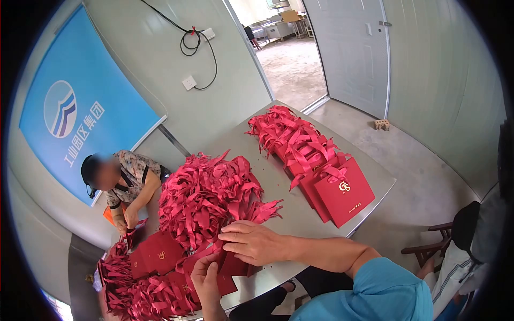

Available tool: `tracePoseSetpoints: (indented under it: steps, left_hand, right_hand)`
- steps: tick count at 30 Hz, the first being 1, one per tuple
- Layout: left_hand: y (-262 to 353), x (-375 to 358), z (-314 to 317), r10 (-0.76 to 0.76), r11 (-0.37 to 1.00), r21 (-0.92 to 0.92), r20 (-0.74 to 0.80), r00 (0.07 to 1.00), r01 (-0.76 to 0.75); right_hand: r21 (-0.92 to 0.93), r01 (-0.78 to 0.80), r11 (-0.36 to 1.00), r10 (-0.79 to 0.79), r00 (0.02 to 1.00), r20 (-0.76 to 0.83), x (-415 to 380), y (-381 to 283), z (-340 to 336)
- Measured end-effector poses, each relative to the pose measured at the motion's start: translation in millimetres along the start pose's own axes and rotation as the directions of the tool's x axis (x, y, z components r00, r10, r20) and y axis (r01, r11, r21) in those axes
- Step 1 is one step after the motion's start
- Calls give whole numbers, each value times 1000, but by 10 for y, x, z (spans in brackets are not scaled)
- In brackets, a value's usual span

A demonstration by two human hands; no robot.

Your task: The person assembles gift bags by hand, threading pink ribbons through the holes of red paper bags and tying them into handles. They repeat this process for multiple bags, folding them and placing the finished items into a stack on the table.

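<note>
My left hand (206, 275) has its thumb and fingers pinched on a red ribbon at a dark red paper bag's top edge. Just above and to the right, my right hand (251, 243) lies over the same bag, fingers stretched out and slightly apart; its thumb is hidden. Part of this red bag (227, 283) shows below the hands. Beyond them rises a large heap of red ribbon-handled bags (206, 200). More red bags (158, 254) lie flat to the left, with a row of ribbons (155, 299) along the near edge.
A long row of red bags (345, 192) with gold print stands on the grey table (375, 198) at the right. Across the table at left, a seated person (136, 176) handles something dark red. A wooden chair (433, 243) is at the right, near an open doorway (294, 64).
</note>
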State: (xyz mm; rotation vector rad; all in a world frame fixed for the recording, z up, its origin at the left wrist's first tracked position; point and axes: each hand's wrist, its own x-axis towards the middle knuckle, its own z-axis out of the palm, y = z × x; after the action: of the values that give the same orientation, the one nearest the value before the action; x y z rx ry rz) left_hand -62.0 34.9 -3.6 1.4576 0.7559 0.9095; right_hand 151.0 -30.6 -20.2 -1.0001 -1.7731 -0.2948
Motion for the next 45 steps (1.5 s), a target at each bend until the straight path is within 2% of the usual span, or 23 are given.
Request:
tracePoseSetpoints:
  steps: [2,3,5,6,8,9,11,15,17,20,22,27,29,31,34,36,38,41,45]
  left_hand:
    - [31,-10,40,144,973,187,-18,989,-138]
    - [35,-17,79,143,973,187,-17,990,-138]
    - [47,-30,172,406,838,377,53,912,-395]
    - [103,-53,214,404,838,378,54,913,-393]
    - [242,-117,281,496,625,604,181,849,-494]
    - [246,-133,285,495,625,604,181,849,-494]
    - [250,-157,291,503,353,768,326,801,-534]
    - [296,-185,389,478,285,807,348,807,-517]
    - [318,-177,406,468,188,812,421,777,-553]
    - [387,-190,404,456,202,784,455,765,-587]
    - [379,-192,366,438,239,768,461,772,-594]
    - [297,-191,241,413,352,728,444,795,-589]
    - [337,-202,241,437,304,698,503,746,-648]
    - [307,-217,227,426,296,698,514,745,-652]
    - [377,-277,325,421,250,709,533,734,-659]
    - [432,-336,472,427,212,721,539,726,-660]
    - [438,-387,599,498,109,744,533,684,-659]
    - [443,-394,618,506,57,743,554,660,-667]
    - [331,-384,503,484,98,726,564,670,-681]
  right_hand:
    - [29,5,1000,-6,1000,12,5,-2,-41]
    - [41,7,999,-7,1000,18,11,7,-68]
    - [53,7,999,-8,1000,24,28,6,-108]
    - [42,18,999,-19,1000,21,36,-9,-123]
    - [31,29,999,-29,999,19,30,-12,-119]
    - [27,25,999,-26,1000,14,20,-5,-96]
    - [22,20,1000,-20,1000,7,-7,4,-69]
    - [28,1,1000,-2,1000,9,-43,29,-37]
    - [17,1,1000,-2,1000,10,-51,42,-54]
    - [-24,-37,999,39,996,77,0,76,-288]
    - [54,-107,993,93,973,211,25,107,-420]
    - [199,-88,976,37,969,244,25,93,-452]
    - [236,-91,967,26,964,266,21,88,-431]
    - [246,-141,959,51,939,339,22,76,-402]
    - [192,-75,979,18,958,286,16,61,-360]
    - [191,-75,979,20,960,278,2,58,-321]
    - [190,-75,979,21,963,270,-4,55,-314]
    - [200,-91,976,34,962,270,8,39,-354]
    - [148,-148,978,98,948,303,31,41,-432]
